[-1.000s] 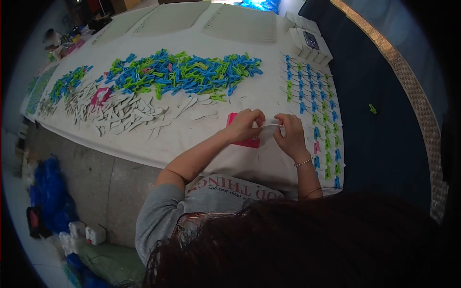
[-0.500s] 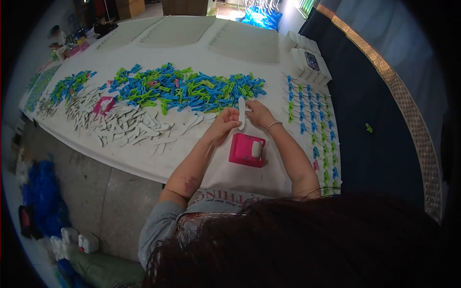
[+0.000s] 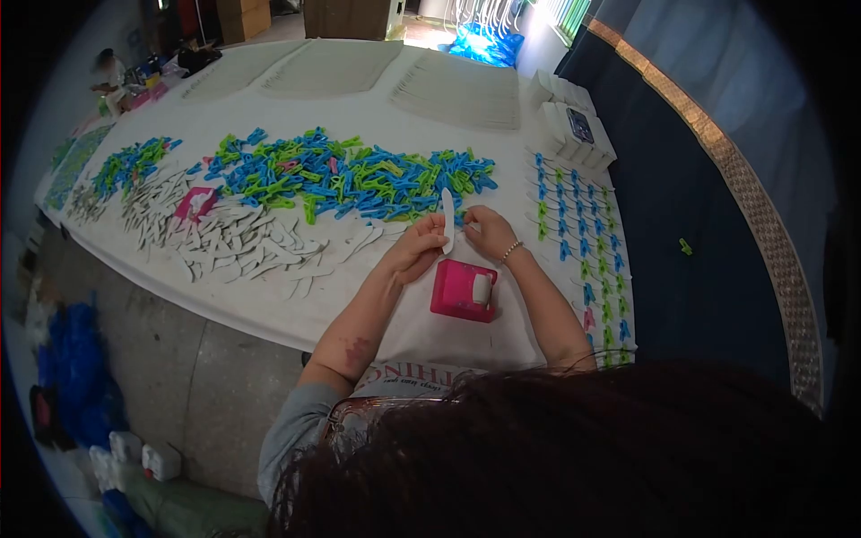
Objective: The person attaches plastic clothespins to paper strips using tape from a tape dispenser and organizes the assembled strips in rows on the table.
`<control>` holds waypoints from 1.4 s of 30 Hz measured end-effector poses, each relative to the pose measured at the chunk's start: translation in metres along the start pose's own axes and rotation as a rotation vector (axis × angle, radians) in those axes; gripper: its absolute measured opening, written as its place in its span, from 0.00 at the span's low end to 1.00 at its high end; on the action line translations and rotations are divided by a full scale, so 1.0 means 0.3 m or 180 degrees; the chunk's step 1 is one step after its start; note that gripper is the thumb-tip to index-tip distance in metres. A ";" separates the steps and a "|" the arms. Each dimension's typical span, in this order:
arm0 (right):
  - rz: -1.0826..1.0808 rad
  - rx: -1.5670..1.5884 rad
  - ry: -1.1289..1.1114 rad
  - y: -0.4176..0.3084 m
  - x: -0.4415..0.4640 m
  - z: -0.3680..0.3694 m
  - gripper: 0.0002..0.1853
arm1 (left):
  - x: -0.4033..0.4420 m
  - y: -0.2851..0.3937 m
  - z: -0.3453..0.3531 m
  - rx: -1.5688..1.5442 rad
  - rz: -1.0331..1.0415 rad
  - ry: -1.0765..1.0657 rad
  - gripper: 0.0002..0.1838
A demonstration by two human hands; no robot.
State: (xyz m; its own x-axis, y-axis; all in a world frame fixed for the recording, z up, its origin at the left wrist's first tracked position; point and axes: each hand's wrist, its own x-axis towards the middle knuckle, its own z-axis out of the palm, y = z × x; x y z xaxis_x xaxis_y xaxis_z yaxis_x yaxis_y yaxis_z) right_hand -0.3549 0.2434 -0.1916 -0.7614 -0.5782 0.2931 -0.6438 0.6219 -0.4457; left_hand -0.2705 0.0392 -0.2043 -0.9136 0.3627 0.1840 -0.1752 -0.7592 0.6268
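Observation:
My left hand (image 3: 420, 249) pinches a white, flat, elongated strip (image 3: 448, 220) near its lower end, and the strip stands nearly upright. Close by on its right is my right hand (image 3: 490, 234), with a beaded bracelet at the wrist and the fingers curled together. Whatever those fingers hold, if anything, is too small to make out. Just below both hands a pink block-shaped holder (image 3: 453, 289) with a white roll (image 3: 482, 289) rests on the white-covered table. Behind the strip lies a heap of blue and green clothespin-like clips (image 3: 332, 175).
Loose white strips (image 3: 242, 242) pile up at left around another pink holder (image 3: 195, 204). Rows of clips on strips (image 3: 583, 211) line the right edge. White stacks (image 3: 556, 130) carry a phone (image 3: 579, 125). Flat white sheets (image 3: 457, 85) lie at the back. A person (image 3: 109, 81) sits far left.
My right hand has drawn slightly away from the strip, to the right and down. My left hand still holds the strip, now a little lower. The view has shifted slightly.

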 end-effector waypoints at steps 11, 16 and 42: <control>0.0546 0.0894 0.0770 -0.097 -0.210 -0.166 0.09 | -0.015 0.010 0.070 0.0097 -0.0226 -0.0114 0.18; 0.0354 0.1630 0.0949 -0.248 -0.315 -0.203 0.10 | -0.021 0.008 0.064 0.0619 -0.0110 -0.0003 0.18; -0.0117 -0.0956 0.1742 -0.269 -0.390 -0.173 0.09 | -0.029 -0.046 0.101 0.2223 0.0324 0.0210 0.33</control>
State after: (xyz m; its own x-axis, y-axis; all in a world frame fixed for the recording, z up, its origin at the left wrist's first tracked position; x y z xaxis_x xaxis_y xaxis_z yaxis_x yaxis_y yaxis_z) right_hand -0.2179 0.2883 -0.1459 -0.6155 -0.2972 0.7300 -0.6029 0.7740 -0.1932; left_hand -0.2491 0.0629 -0.1916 -0.9371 0.2580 0.2351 0.1685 -0.2555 0.9520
